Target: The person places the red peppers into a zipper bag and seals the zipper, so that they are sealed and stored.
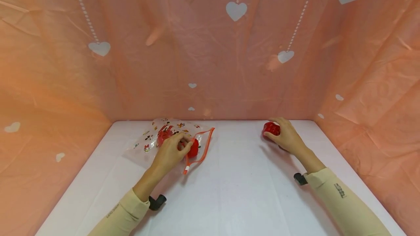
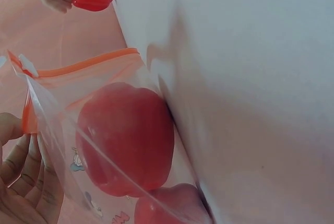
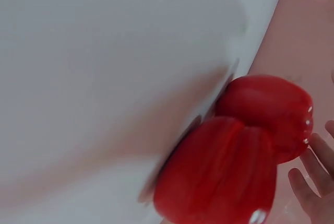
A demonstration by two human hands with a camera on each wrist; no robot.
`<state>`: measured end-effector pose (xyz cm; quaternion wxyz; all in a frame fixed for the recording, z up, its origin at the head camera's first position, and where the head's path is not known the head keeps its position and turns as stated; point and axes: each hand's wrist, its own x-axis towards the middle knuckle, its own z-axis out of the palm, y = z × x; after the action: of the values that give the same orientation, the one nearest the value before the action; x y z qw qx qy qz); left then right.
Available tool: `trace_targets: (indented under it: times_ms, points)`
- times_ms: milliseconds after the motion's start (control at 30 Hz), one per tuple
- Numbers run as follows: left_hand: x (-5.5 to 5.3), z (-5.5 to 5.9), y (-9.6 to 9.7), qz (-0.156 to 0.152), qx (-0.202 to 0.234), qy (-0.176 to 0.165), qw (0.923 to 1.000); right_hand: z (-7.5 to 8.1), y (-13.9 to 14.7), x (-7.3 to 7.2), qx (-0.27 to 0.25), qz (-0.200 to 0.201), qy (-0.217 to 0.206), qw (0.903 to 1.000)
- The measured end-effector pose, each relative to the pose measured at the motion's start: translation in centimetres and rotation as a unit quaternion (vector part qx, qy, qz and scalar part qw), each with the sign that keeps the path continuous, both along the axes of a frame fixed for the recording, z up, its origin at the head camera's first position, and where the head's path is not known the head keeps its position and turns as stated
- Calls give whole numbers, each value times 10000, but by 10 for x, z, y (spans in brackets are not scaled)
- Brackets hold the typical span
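Bag (image 1: pixel 149 139) pinched by left hand (image 1: pixel 168 152); right hand (image 1: pixel 288 137) at red peppers (image 3: pixel 216 169), grip unclear.

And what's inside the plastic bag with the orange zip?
One red pepper and part of another show through the plastic bag. In the head view, the left hand covers part of the bag, so anything hidden behind it can't be seen.
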<state>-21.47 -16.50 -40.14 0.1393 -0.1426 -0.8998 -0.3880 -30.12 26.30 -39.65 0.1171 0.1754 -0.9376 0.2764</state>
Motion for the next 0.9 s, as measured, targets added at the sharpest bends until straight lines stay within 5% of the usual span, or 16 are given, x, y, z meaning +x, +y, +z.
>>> trace_targets:
  times_ms: [900]
  points:
    - [1, 1, 0, 22, 45, -33, 10000, -9, 7, -5, 650, -835, -355, 9938]
